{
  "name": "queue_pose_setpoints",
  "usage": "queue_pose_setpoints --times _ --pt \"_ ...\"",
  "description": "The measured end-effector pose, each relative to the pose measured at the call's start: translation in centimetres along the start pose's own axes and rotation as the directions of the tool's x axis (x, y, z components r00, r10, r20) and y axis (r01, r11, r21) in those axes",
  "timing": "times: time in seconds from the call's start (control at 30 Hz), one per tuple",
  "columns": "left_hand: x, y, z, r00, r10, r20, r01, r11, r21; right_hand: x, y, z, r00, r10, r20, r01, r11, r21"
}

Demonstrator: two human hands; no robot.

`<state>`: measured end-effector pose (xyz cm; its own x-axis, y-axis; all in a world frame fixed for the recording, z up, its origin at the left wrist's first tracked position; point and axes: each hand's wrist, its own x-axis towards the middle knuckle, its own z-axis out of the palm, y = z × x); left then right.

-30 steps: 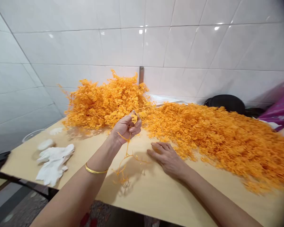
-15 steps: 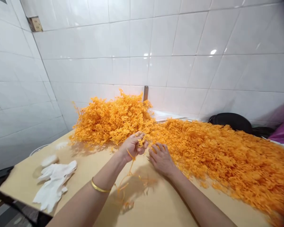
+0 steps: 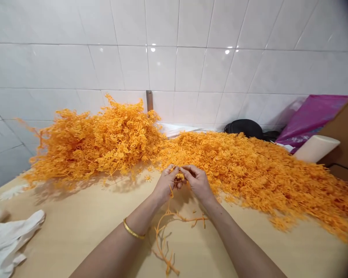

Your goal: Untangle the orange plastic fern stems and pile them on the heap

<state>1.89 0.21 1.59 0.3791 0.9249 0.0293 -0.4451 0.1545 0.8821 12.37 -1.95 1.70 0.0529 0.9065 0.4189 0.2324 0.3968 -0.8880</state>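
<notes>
My left hand (image 3: 167, 183), below a gold bangle (image 3: 132, 231), pinches an orange branching plastic sprig (image 3: 162, 247). Its bare stems hang from the palm and trail over the table toward me. My right hand (image 3: 197, 182) meets the left, thumb and forefinger closed on a small orange piece (image 3: 179, 176) at the sprig's upper end. The fingertips of both hands nearly touch, and part of the piece is hidden between them. Just behind them lies a wide heap of small orange pieces (image 3: 243, 173). A taller pile of orange branching sprigs (image 3: 104, 143) stands to the left.
A white glove (image 3: 11, 243) lies at the table's left edge. Along the tiled wall (image 3: 188, 69) are a black rounded case (image 3: 243, 127) and a purple bag (image 3: 310, 116). A cream cylinder (image 3: 319, 148) leans near a brown cardboard box (image 3: 343, 139) at the right.
My right hand has lifted off the edge of the heap and come to the left hand, closing on the orange piece. The view has turned to the right.
</notes>
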Motion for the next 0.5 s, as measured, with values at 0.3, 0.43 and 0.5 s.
queue_pose_setpoints --times 0.3,0.43,0.5 --pt "-0.5 -0.2 0.8 0.990 -0.140 -0.027 0.139 0.989 -0.056 0.3 0.6 0.4 0.939 -0.213 -0.269 0.050 0.860 -0.507" --pt "-0.5 -0.1 1.1 0.989 -0.147 0.015 0.148 0.985 -0.085 0.9 0.4 -0.8 0.898 -0.124 -0.422 -0.066 0.910 -0.409" --pt "-0.5 -0.1 0.5 0.989 -0.131 -0.063 0.124 0.986 -0.110 1.4 0.6 -2.5 0.823 0.020 -0.567 -0.172 0.961 -0.215"
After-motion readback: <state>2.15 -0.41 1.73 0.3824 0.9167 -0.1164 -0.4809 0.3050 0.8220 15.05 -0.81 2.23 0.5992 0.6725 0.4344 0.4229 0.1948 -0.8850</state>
